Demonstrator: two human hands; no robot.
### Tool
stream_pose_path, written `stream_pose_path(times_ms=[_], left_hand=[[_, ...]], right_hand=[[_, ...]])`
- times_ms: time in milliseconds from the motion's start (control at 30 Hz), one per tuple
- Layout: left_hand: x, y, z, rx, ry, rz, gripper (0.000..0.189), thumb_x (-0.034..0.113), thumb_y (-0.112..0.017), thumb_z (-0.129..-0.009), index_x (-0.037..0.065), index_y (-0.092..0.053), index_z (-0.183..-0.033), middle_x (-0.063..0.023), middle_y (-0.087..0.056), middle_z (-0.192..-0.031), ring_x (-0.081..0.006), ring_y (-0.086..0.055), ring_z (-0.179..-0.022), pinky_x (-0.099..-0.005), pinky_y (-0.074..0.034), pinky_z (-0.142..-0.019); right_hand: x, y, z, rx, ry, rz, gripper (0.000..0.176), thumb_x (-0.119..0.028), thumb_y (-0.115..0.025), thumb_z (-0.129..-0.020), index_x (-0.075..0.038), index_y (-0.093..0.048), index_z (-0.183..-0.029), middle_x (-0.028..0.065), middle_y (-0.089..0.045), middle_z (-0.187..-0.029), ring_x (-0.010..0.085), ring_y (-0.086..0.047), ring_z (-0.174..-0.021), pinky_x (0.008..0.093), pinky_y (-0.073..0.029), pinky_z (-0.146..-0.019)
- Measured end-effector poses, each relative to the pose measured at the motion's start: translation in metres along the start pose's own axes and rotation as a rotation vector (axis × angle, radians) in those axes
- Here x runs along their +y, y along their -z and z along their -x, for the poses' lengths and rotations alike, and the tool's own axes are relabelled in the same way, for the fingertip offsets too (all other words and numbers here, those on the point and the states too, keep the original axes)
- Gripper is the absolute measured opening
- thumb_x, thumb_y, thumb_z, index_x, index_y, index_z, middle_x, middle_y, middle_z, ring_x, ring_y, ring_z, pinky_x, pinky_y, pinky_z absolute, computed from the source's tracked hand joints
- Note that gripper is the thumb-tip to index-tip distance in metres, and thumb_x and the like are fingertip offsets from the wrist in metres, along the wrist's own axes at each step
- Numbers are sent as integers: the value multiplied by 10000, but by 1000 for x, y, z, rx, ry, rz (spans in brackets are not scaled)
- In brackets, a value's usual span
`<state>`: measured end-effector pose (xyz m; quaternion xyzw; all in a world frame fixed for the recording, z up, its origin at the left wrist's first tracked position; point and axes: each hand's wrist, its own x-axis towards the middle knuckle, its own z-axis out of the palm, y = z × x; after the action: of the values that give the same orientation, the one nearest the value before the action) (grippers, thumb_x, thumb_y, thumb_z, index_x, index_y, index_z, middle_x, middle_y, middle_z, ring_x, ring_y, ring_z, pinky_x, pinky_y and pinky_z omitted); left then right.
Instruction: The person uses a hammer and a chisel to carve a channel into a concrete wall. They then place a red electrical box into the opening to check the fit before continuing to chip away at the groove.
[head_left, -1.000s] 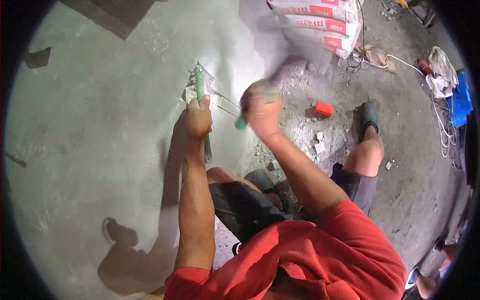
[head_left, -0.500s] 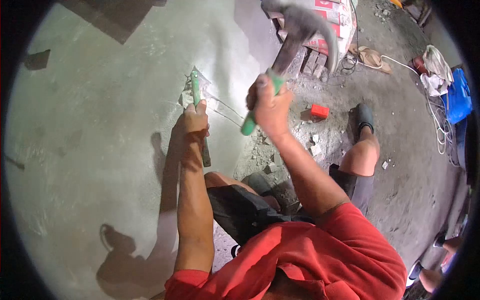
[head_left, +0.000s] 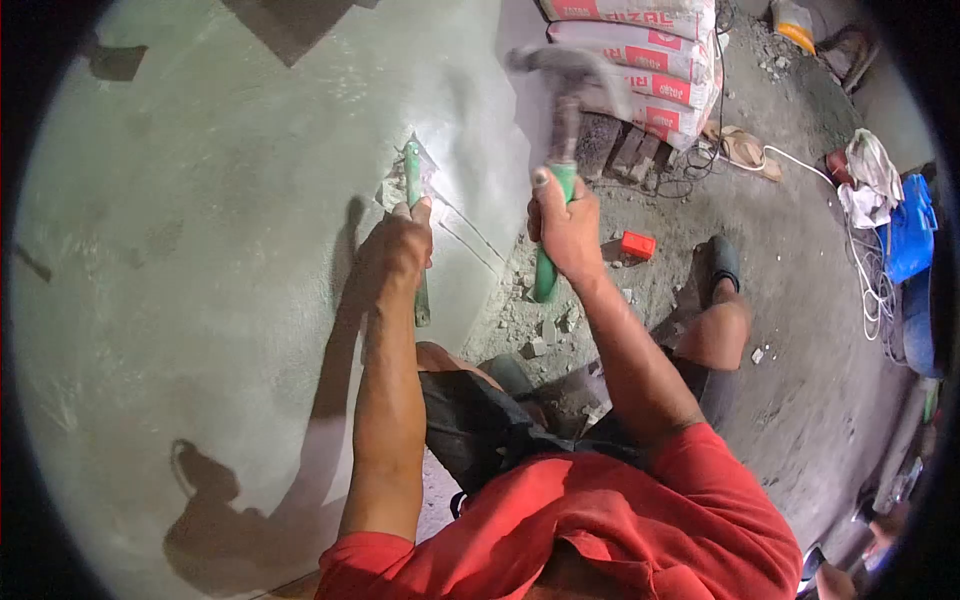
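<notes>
Our left hand (head_left: 400, 245) is clenched around the green chisel (head_left: 411, 175), whose tip sits in the chipped patch of the plastered wall (head_left: 200, 250). Our right hand (head_left: 565, 225) grips the claw hammer (head_left: 562, 120), its head raised beside the chisel. We judge that a glancing blow could hit our left knuckles or skid the chisel.

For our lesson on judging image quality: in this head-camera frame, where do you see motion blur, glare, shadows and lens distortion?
Head view: the hammer is motion-blurred at its head; bright glare washes the wall by the chisel; the left hand casts a hard shadow there; the fisheye edges curve and darken.
</notes>
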<state>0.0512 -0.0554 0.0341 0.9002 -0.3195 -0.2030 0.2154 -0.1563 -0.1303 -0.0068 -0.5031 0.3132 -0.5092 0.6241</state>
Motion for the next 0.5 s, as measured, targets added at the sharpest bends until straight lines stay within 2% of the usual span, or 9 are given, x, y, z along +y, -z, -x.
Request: stream_pose_path(times_ms=[33, 100, 133, 167, 233, 300, 367, 433, 500], left_hand=[[9, 5, 12, 7, 2, 7, 459, 435, -467, -1017, -9, -556, -1094, -38, -510, -682, -164, -521, -547, -346, -428, -501], [15, 8, 28, 100, -23, -59, 599, 507, -344, -1021, -11, -642, -1062, -172, -699, -799, -337, -713, -732, -445, -539, -708], [3, 3, 6, 69, -18, -183, 585, 487, -331, -1029, -7, -640, -1083, -183, -706, -822, -349, -715, -752, -455, -543, -721], [-39, -18, -44, 46, -162, 38, 430, 448, -515, -996, 33, -594, -1081, -60, -553, -685, -185, -518, -525, -345, -426, -492], [-26, -17, -25, 153, -145, 24, 377, 409, -522, -1003, 40, -591, -1036, -39, -520, -642, -163, -489, -491, -347, -425, -456], [-66, -33, -65, 244, -509, 26, 335, 394, -538, -1002, 63, -591, -989, -1, -476, -606, -131, -457, -470, -321, -408, -422], [-11, -17, -1, 34, -106, 484, 304, 396, -566, -991, 94, -592, -962, 34, -448, -605, -109, -430, -459, -292, -382, -407], [-14, -27, 10, -104, -119, 810, 291, 401, -590, -980, 117, -572, -919, 54, -436, -615, -91, -409, -452, -275, -357, -396], [9, -37, 63, -356, 131, 1199, 292, 388, -580, -991, 114, -536, -901, 47, -454, -647, -90, -415, -463, -274, -375, -416]], right_hand=[[-3, -8, -2, 44, 99, -139, 432, -449, -591, -992, -58, -585, -809, 8, -531, -585, 97, -494, -491, 275, -411, -465], [15, -36, 2, 44, 110, -275, 426, -434, -584, -997, -52, -587, -809, 37, -561, -593, 144, -545, -486, 306, -431, -468], [45, -44, -4, -53, 113, 7, 439, -439, -594, -987, -24, -610, -846, 52, -569, -596, 164, -559, -496, 323, -445, -481], [73, -48, -9, -142, 115, 292, 458, -444, -604, -977, 4, -633, -883, 67, -577, -598, 184, -574, -506, 340, -458, -493], [89, -46, -13, -226, -82, 468, 522, -465, -615, -953, 56, -645, -938, 96, -585, -609, 205, -587, -534, 368, -483, -530], [100, -31, -13, -227, -150, 370, 559, -504, -626, -931, 54, -640, -910, 88, -572, -604, 192, -580, -545, 365, -487, -540], [47, -4, 10, -277, -322, 368, 497, -461, -635, -939, 32, -633, -882, 55, -550, -605, 156, -541, -528, 343, -467, -521], [41, 22, 21, -320, -411, 245, 414, -398, -639, -953, -1, -620, -833, 28, -558, -642, 127, -536, -538, 318, -453, -519], [55, 50, 30, -345, -450, 214, 431, -430, -660, -925, -17, -622, -806, 21, -567, -638, 125, -547, -551, 312, -459, -532]])
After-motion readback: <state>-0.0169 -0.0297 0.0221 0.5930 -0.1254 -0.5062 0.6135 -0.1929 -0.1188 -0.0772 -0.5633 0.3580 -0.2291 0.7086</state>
